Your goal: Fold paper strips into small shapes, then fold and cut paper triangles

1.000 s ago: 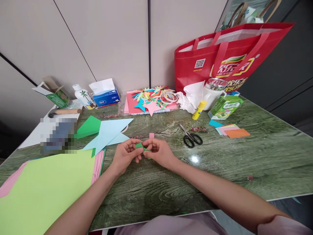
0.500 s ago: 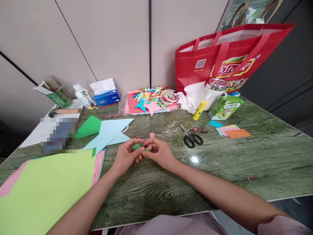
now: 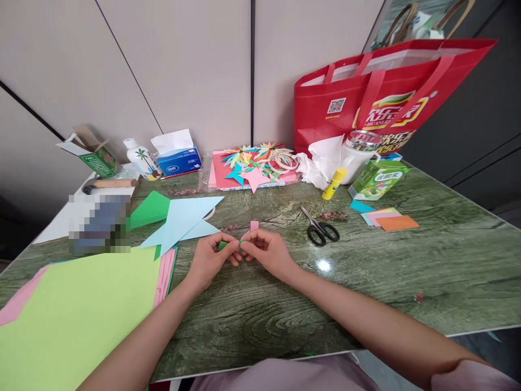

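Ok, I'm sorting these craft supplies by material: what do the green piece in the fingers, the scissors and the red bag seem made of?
Green piece: probably matte paper, thin and evenly coloured. Scissors: blades look like smooth metal, silvery grey; black handles likely plastic, rounded and moulded-looking. Red bag: coated fabric or plastic, I can't tell which; stiff sides, soft sheen.

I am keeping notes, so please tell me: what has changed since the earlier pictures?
The small green paper shows less between the left hand and right hand; its visible part lies farther left. Both hands keep hold of it. The scissors and glue stick stayed put.
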Motion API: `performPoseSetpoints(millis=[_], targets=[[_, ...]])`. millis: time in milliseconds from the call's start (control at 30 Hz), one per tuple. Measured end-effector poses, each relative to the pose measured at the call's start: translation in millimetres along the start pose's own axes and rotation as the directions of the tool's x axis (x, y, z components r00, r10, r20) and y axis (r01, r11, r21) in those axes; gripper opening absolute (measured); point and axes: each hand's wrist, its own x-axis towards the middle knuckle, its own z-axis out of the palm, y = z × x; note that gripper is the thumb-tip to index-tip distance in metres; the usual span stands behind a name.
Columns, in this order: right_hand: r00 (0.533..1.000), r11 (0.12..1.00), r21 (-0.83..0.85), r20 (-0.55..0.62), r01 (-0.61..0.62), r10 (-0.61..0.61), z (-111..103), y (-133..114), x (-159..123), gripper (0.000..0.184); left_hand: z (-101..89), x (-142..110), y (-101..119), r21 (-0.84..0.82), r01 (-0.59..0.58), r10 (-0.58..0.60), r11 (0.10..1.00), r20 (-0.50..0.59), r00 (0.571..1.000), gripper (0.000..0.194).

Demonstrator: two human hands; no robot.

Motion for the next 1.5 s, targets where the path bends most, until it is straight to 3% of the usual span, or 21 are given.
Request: performPoseSetpoints(millis=[233, 533, 733, 867, 1167, 1500], targets=[[0.995, 0.996, -0.066, 0.078, 0.059, -0.053, -5.5, -5.2, -0.7, 0.023, 1.0, -3.1, 0.1, -0.055, -0.013, 0.017, 0.998, 0.077, 0.997, 0.022], [0.997, 0.996, 0.062, 0.019, 0.072, -0.073, -2.1, -4.1, -0.6, 0.026, 0.4, 0.2, -3.1, -0.133, -0.057, 0.058, 0.989, 0.001, 0.998, 0.019], [0.991, 0.989, 0.078, 0.023, 0.128, -0.13, -0.4, -7.9, -3.5, 0.031, 0.1, 1.1, -2.7, -0.067, -0.078, 0.076, 0.995, -0.041, 0.996, 0.017], [0.992, 0.993, 0.042, -0.051, 0.114, -0.111, -1.2, -8.4, -2.5, 0.027, -0.3, 0.3, -3.3, -0.014, -0.11, 0.111, 0.994, 0.042, 0.993, 0.018], [0.995, 0.999, 0.027, -0.098, 0.033, -0.03, -5.7, -4.2, 1.7, 0.032, 1.7, -5.5, 5.7, 0.006, -0.081, 0.077, 0.997, 0.263, 0.962, 0.019], [0.99, 0.99, -0.035, -0.03, 0.135, -0.136, -3.6, -6.7, -0.5, 0.021, 3.0, -2.4, -0.6, -0.073, 0.012, 0.002, 0.997, 0.19, 0.982, 0.022]])
